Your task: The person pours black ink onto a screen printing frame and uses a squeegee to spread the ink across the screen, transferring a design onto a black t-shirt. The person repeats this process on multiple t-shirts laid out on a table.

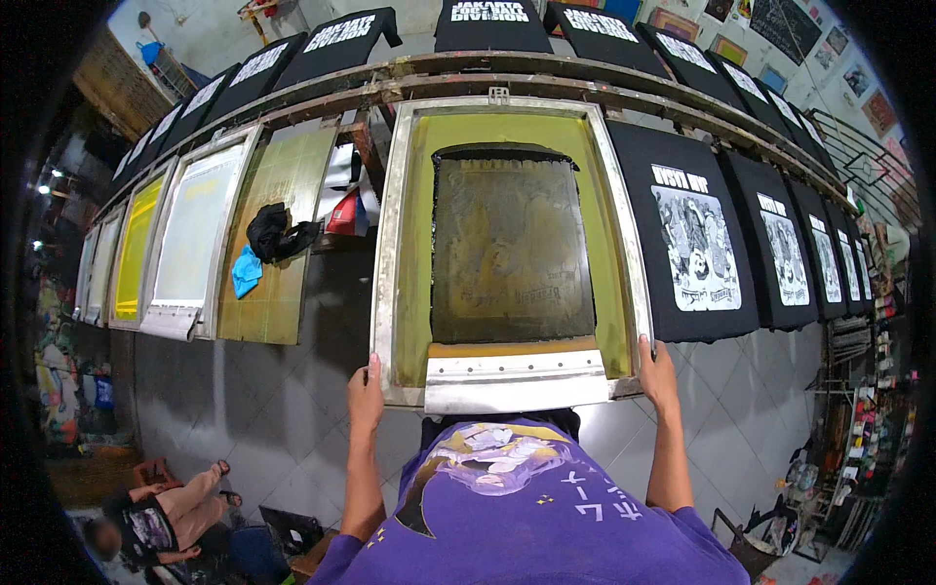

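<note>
A silk-screen frame [390,224] with worn pale metal bars lies straight in front of me. Its mesh is olive-green, and dark ink [512,244] covers a tall rectangle in the middle. At the near end a wide squeegee [517,382] with a metal holder rests across the frame, its orange blade edge against the ink. My left hand [366,392] is closed around the frame's near left corner, thumb up. On the near right corner, my right hand [658,374] grips the same frame. Neither hand touches the squeegee. Whatever lies under the screen is hidden.
Black printed shirts [696,234] lie on boards to the right, and more line the far rail [458,68]. To the left stand other screens [195,229] and a bare board [268,307] with black and blue cloths [278,234]. A seated person [161,517] is at lower left.
</note>
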Action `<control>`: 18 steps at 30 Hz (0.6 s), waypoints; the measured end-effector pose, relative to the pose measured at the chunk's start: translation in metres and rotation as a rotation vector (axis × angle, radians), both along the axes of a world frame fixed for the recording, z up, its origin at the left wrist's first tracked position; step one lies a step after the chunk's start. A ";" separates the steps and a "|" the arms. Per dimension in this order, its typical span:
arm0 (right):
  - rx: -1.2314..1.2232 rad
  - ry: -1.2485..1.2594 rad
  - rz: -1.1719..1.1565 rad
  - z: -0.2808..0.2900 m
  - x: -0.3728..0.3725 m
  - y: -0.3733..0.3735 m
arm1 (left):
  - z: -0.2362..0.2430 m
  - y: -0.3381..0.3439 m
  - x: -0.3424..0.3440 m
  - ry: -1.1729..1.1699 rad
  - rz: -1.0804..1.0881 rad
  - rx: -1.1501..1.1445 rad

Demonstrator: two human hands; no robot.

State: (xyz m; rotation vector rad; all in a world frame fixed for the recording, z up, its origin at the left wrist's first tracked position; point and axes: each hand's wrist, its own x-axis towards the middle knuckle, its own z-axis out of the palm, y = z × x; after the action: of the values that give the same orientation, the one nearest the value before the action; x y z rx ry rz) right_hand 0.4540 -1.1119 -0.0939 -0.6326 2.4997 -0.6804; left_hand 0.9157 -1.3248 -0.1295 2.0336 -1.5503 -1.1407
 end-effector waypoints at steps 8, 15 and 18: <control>-0.392 -0.142 -0.182 -0.004 -0.037 -0.067 | 0.011 -0.059 -0.036 0.158 -0.036 -0.097; -0.409 0.001 -0.321 -0.038 -0.039 -0.028 | 0.030 -0.032 -0.047 0.163 0.005 -0.225; -0.422 0.040 -0.389 -0.034 -0.055 0.018 | 0.056 -0.015 -0.072 0.231 -0.083 -0.288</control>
State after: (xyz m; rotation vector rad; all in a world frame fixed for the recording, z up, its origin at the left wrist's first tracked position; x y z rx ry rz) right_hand 0.3988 -1.0935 -0.1275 -0.2936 2.5568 -1.3744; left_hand 0.8439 -1.3402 -0.0737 1.6069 -1.5890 -1.0685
